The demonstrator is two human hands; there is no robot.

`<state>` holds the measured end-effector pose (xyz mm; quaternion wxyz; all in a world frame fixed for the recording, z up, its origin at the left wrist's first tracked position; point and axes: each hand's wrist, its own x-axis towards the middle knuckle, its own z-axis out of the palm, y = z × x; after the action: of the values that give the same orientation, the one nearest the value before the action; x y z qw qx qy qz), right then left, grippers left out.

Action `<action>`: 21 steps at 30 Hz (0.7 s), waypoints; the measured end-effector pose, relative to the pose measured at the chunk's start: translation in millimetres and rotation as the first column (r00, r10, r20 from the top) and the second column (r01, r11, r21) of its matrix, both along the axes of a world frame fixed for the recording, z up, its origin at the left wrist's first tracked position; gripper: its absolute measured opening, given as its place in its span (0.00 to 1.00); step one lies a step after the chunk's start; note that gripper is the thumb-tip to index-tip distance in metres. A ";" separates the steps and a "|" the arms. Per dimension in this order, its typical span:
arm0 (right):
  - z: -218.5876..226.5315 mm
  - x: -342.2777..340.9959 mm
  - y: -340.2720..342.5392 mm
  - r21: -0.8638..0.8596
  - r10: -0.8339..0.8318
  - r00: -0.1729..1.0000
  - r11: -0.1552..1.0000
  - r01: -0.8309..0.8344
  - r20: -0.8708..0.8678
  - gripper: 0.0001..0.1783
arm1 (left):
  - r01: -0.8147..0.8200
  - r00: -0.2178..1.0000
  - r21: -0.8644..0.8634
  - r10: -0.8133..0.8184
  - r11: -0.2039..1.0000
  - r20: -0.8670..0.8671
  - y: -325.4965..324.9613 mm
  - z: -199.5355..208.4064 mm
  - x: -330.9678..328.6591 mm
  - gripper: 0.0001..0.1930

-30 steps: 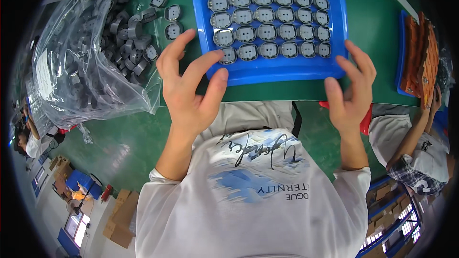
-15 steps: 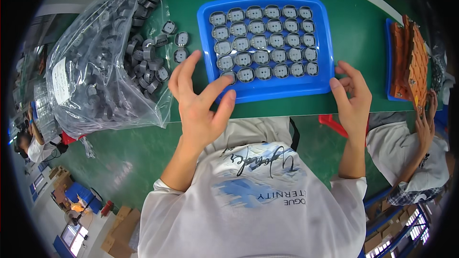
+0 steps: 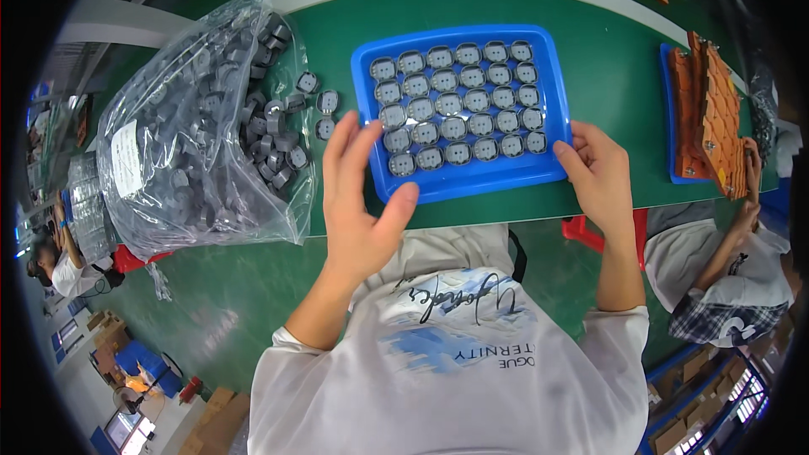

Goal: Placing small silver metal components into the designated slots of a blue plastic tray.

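A blue plastic tray lies on the green table in front of me, filled with rows of small grey rounded housings. My left hand is at its left side, thumb and fingers apart, and I see nothing held in it. The fingers overlap the left rim; whether they touch it I cannot tell. On the right, my right hand grips the tray's rim, with the thumb on the edge and the fingers partly hidden beyond it.
A clear plastic bag of grey housings lies open at the left, with loose housings between it and the tray. At right, orange panels stand by a blue tray, near another person's hand. A red stool is below the table.
My left index finger has lifted off the front-left housing, and that hand has opened beside the tray. My right hand has closed on the right rim. The whole view has shifted slightly.
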<state>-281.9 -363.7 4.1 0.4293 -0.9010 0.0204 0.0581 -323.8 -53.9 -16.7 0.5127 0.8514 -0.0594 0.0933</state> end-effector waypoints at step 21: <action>-6.3 246.7 35.5 -0.213 0.137 0.976 0.972 -0.100 0.168 0.28 | -0.003 0.933 -0.206 -0.071 0.978 -0.352 -28.3 35.8 78.9 0.37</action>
<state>-35.2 -328.2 -2.2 0.3308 -0.9413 -0.0669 -0.0011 -244.9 -82.1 19.1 0.6009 0.7960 0.0298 -0.0662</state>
